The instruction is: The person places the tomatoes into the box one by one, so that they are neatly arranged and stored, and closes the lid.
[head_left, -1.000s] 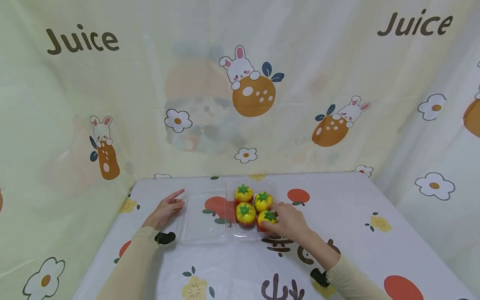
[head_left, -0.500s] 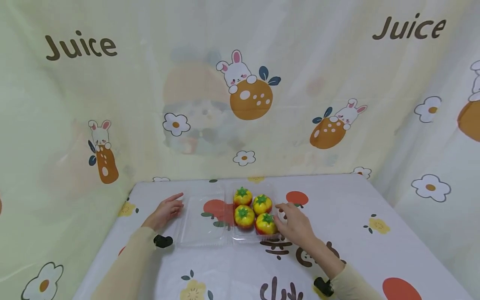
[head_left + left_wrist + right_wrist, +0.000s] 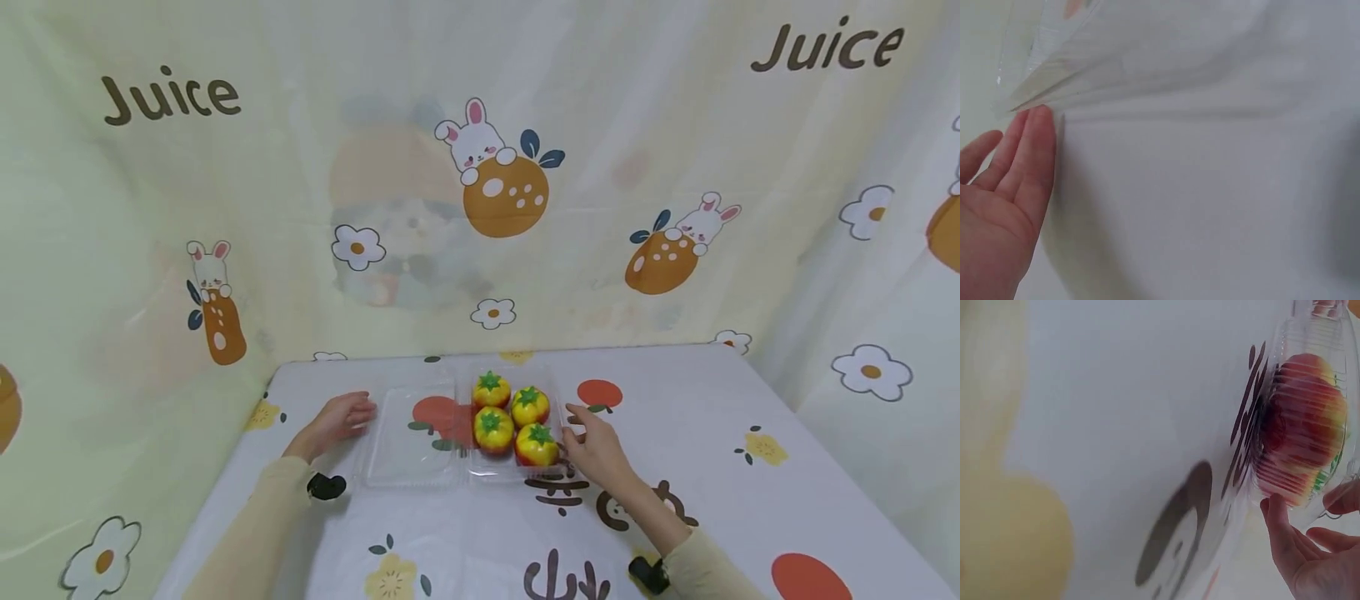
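Note:
A clear plastic clamshell box [image 3: 495, 476] lies unfolded on the table, its flat lid [image 3: 408, 467] to the left. Several red-and-yellow toy fruits [image 3: 492, 431] with green leafy tops sit in the right half. My left hand [image 3: 337, 423] is at the lid's left edge, fingers extended and close together; in the left wrist view the fingertips [image 3: 1040, 112] meet the lid's corner. At the box's right side is my right hand [image 3: 598, 450], thumb and fingers apart. In the right wrist view, a fingertip [image 3: 1277, 503] is against or very near the clear wall, beside the fruits.
A white printed cloth [image 3: 675, 417] covers the table, with fruit and flower pictures on it. Behind it hangs a pale curtain [image 3: 585, 275] with rabbit and "Juice" prints. Side curtains close in left and right. Each wrist carries a black camera [image 3: 327, 487].
My right hand has drawn back from the nearest right fruit to the box's right side. The left hand's raised index finger has come down alongside the others. The fruits stay in place.

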